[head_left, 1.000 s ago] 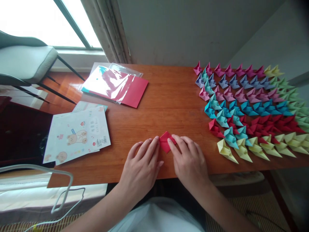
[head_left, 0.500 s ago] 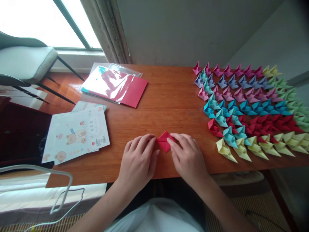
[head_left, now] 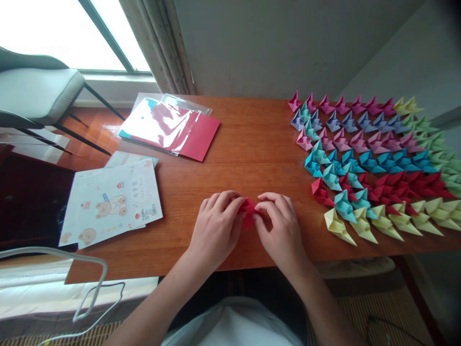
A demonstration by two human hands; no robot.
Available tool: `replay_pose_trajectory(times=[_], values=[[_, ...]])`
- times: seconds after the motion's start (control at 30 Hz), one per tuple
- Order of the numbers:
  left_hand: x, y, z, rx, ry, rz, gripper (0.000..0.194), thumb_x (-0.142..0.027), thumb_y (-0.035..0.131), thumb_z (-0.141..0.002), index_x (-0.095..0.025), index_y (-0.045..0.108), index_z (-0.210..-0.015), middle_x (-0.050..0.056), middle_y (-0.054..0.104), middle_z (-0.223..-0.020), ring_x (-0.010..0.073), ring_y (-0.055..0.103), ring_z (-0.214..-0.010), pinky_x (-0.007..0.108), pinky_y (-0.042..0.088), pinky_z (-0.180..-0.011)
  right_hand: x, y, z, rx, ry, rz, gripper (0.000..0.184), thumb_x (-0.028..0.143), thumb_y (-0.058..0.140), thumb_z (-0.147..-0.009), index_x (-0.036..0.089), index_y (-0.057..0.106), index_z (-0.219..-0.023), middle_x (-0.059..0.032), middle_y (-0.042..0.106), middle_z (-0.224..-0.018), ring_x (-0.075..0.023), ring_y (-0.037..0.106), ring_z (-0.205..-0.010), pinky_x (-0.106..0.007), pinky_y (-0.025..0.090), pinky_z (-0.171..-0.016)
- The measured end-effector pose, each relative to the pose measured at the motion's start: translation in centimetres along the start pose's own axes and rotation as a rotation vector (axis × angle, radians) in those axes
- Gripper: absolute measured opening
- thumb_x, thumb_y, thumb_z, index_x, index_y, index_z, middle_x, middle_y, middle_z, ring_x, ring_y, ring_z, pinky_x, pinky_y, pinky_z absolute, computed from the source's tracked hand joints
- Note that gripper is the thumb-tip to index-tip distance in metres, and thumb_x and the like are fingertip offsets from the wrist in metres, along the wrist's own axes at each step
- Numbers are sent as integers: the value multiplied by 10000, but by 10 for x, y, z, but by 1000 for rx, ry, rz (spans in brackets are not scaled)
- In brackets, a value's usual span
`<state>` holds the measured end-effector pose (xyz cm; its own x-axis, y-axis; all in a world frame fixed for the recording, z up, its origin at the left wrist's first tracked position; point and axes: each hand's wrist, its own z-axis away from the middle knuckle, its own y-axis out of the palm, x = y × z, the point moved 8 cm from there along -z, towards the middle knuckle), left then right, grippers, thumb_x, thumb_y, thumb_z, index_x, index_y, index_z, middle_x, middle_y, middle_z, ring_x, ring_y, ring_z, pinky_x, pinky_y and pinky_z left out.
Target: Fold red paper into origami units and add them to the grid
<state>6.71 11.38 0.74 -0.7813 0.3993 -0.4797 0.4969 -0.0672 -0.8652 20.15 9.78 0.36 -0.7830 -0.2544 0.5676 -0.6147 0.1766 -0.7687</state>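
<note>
Between my two hands, near the front edge of the wooden table [head_left: 252,178], is a small piece of folded red paper [head_left: 248,214]. My left hand [head_left: 219,223] pinches its left side, the fingertips partly covering it. On its right side, the thumb and forefinger of my right hand [head_left: 280,226] close on the paper. Part of the paper's shape is hidden behind the fingers. Rows of folded paper boats [head_left: 370,161] in several colours stand to the right of my hands.
A clear packet [head_left: 158,125] with red paper [head_left: 200,137] sticking out lies at the back left. In front of it are printed sheets [head_left: 115,202] with bear drawings. A chair [head_left: 39,93] stands beyond the left edge, and a white cable [head_left: 104,269] runs at the lower left.
The red paper lay flat as a diamond and now is lifted and bent between my fingers. Both hands have changed their grip, with fingers more curled.
</note>
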Motion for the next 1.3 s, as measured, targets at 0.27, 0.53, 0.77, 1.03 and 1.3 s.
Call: replay_pose_trajectory(times=[0.27, 0.53, 0.77, 1.03, 1.3], values=[[3, -8, 0, -14, -19, 272, 200, -186, 555, -941, -211, 583, -1138, 50, 684, -1139, 195, 647, -1021, 340, 514, -894, 6, -10, -2, 63, -44, -279, 178, 103, 547, -942, 232, 604, -1051, -55, 693, -1122, -196, 649, -1063, -348, 527, -944], [-4, -13, 2, 2, -12, 465, 361, -129, 576, -900, -201, 565, -1253, 56, 693, -1108, 148, 679, -919, 275, 551, -822, 28, -21, 0, 141, -211, -263, 512, -4, 452, -929, 272, 521, -1355, -59, 671, -1239, -192, 631, -1177, -375, 526, -1030], [1, -13, -2, 43, -86, 659, 264, -105, 612, -880, -203, 703, -1108, 36, 743, -935, 149, 693, -802, 266, 562, -751, 8, -24, 5, -24, 19, -433, 474, 139, 565, -940, 278, 489, -1386, -108, 613, -1319, -200, 679, -1031, -392, 582, -942], [17, -5, 5, -70, -296, 1051, 77, -136, 645, -866, -171, 612, -925, 25, 687, -881, 154, 706, -830, 255, 590, -748, -5, -4, 8, 105, 134, -536, 87, 217, 640, -926, 232, 678, -1002, -30, 711, -910, -171, 681, -827, -296, 576, -755], [-2, -24, 11, -177, 149, 227, 209, -68, 552, -918, -211, 671, -1014, 56, 700, -1033, 181, 623, -947, 332, 513, -855, 11, -18, 3, -57, -236, -134, 262, 53, 596, -907, 250, 714, -1034, -47, 734, -961, -209, 639, -929, -378, 554, -853]])
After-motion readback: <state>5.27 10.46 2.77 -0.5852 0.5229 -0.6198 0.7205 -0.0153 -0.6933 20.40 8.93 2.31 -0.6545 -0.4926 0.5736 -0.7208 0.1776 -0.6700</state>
